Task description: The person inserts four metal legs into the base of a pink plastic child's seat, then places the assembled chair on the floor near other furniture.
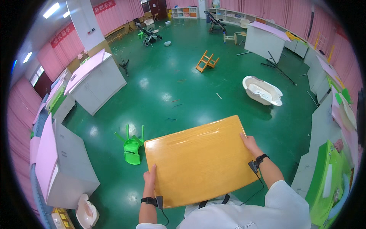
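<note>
In front of my body is a rectangular wooden table [198, 160] with a glossy yellow-brown top. My left hand [150, 178] grips its left edge, the thumb lying on top. At the right edge, my right hand [249, 145] holds the table with its fingers out of sight below the rim. The top hides whatever legs it has, and I cannot tell whether it is off the floor. Each wrist carries a black strap with a small dark box and a cable.
A green plastic chair [132, 147] lies tipped left of the table. Ahead stand a white baby bathtub [263, 91] and an overturned wooden chair [207, 62]. Thin sticks [219, 95] are scattered on the green floor. White cabinets [97, 86] line both sides; a stroller [150, 36] is farther off.
</note>
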`<action>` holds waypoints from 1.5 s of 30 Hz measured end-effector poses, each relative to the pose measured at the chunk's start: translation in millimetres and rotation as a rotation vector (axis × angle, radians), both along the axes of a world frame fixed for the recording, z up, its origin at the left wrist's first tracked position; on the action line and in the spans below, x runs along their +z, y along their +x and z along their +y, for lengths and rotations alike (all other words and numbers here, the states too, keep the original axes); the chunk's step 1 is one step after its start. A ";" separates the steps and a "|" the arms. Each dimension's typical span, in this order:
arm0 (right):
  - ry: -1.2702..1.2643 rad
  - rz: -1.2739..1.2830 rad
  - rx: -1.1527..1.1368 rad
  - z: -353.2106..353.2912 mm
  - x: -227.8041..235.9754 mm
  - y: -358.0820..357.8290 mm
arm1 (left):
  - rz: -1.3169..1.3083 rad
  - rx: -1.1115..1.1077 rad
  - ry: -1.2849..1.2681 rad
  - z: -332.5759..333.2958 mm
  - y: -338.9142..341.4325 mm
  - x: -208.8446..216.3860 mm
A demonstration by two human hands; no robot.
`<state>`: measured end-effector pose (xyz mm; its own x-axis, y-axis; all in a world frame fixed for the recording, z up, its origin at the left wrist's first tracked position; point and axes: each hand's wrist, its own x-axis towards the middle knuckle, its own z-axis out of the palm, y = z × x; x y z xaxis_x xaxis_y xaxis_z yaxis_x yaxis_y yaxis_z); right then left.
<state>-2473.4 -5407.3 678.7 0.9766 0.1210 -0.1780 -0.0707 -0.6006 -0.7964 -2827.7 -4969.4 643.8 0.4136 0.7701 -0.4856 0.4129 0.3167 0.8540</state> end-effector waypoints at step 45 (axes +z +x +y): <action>-0.068 0.036 0.299 1062.2 -21.3 870.4 | 0.169 0.261 0.013 940.5 776.0 35.2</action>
